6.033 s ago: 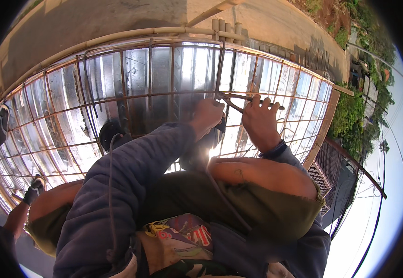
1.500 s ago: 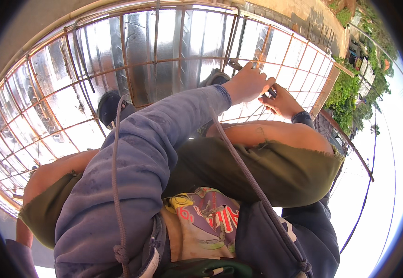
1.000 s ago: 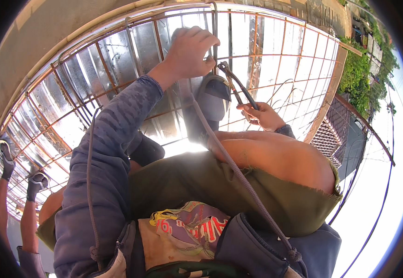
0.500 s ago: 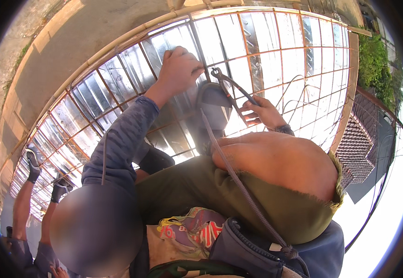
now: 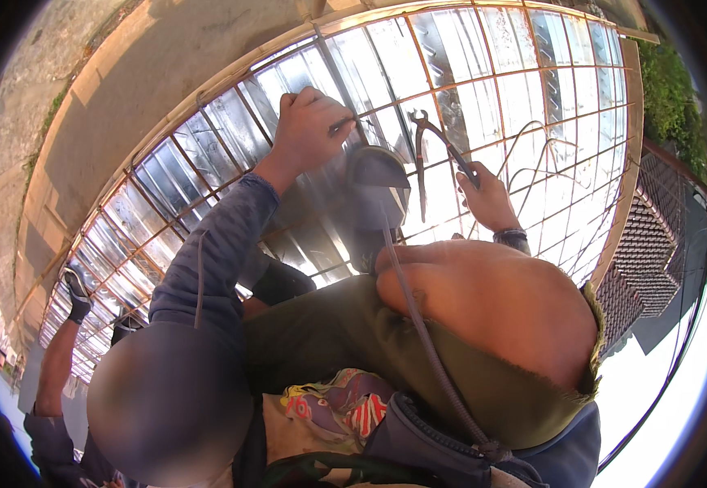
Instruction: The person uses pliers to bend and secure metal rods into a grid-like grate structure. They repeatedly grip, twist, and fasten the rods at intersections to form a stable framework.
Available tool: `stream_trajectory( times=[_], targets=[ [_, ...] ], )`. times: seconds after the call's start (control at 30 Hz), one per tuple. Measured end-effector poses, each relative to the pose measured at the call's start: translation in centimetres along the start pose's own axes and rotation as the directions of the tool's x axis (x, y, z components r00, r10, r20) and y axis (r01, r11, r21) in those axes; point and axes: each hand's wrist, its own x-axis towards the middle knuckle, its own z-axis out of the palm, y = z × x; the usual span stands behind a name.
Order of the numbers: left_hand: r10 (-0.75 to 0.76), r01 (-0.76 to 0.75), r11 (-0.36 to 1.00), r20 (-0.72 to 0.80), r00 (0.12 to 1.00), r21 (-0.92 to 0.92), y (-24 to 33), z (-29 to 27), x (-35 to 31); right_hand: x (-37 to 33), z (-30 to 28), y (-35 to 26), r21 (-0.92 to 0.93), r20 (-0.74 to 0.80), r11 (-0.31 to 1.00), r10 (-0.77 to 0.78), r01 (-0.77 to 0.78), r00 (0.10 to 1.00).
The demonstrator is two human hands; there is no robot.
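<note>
My left hand (image 5: 308, 130), in a dark patterned sleeve, is closed above the grid of rusty steel bars (image 5: 495, 98). A small dark piece shows at its pinched fingertips, too little to identify. To its right, my right hand (image 5: 487, 199) grips one handle of a pair of pincers (image 5: 449, 148). The other handle swings free, so the handles stand apart. The jaws point away from me over the bars, clear of my left hand. A dark shoe (image 5: 378, 172) rests on the grid between my two hands, below the left one.
Shiny corrugated metal sheets (image 5: 288, 81) lie under the bars. Loose bent wire (image 5: 524, 134) sits on the grid at right. A cord (image 5: 422, 325) hangs across my bent knee. Another person's leg (image 5: 59, 358) is at far left. A tiled roof (image 5: 646, 244) lies beyond the right edge.
The pincers and my right hand have moved right, away from my left hand. My right fingers now hold just one handle. My left hand has shifted little.
</note>
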Motion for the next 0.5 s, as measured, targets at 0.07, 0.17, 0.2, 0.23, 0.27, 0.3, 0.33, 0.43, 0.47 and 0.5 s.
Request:
stream_trajectory(
  times=[0.07,0.17,0.2,0.23,0.27,0.3,0.33,0.43,0.47,0.5],
  targets=[
    [0.039,-0.039,0.999,-0.017,0.999,0.012,-0.1,0.1,0.0,-0.2,0.8,-1.7,-0.667,-0.328,0.716,-0.531,0.207,0.781],
    [0.047,-0.047,0.998,-0.002,0.999,0.039,-0.7,-0.1,0.0,0.4,3.0,-7.7,-0.234,-0.255,0.841,-0.537,0.487,0.804],
    [0.049,-0.049,0.998,-0.009,0.999,0.028,-0.6,0.2,0.0,1.3,4.0,-8.6,-0.147,-0.166,0.857,-0.514,0.494,0.842],
    [0.042,-0.041,0.999,-0.011,0.999,0.034,-0.7,0.1,-0.3,2.9,5.7,-8.9,-0.047,-0.066,0.864,-0.503,0.501,0.862],
    [0.045,-0.044,0.999,-0.025,0.999,0.014,-0.5,0.3,0.0,4.4,7.2,-8.2,0.048,-0.131,0.841,-0.530,0.540,0.838],
    [0.032,-0.032,0.999,-0.023,0.999,0.008,-0.4,0.2,-0.3,4.7,7.4,-8.7,0.084,-0.137,0.856,-0.496,0.509,0.857],
    [0.020,-0.020,1.000,-0.021,1.000,0.002,-0.3,0.3,-0.6,4.9,7.4,-9.3,0.121,-0.141,0.870,-0.461,0.478,0.876],
    [0.000,-0.007,0.999,-0.121,0.993,-0.054,-0.1,0.7,-0.2,6.1,7.4,-9.6,0.143,-0.146,0.889,-0.416,0.435,0.898],
    [-0.033,0.025,0.998,-0.130,0.991,-0.061,-0.3,0.9,-0.5,6.8,7.9,-9.7,0.123,-0.120,0.899,-0.406,0.419,0.906],
    [-0.066,0.057,0.996,-0.138,0.988,-0.068,-0.4,1.2,-0.9,7.5,8.4,-9.8,0.103,-0.094,0.909,-0.395,0.404,0.914]
  ],
)
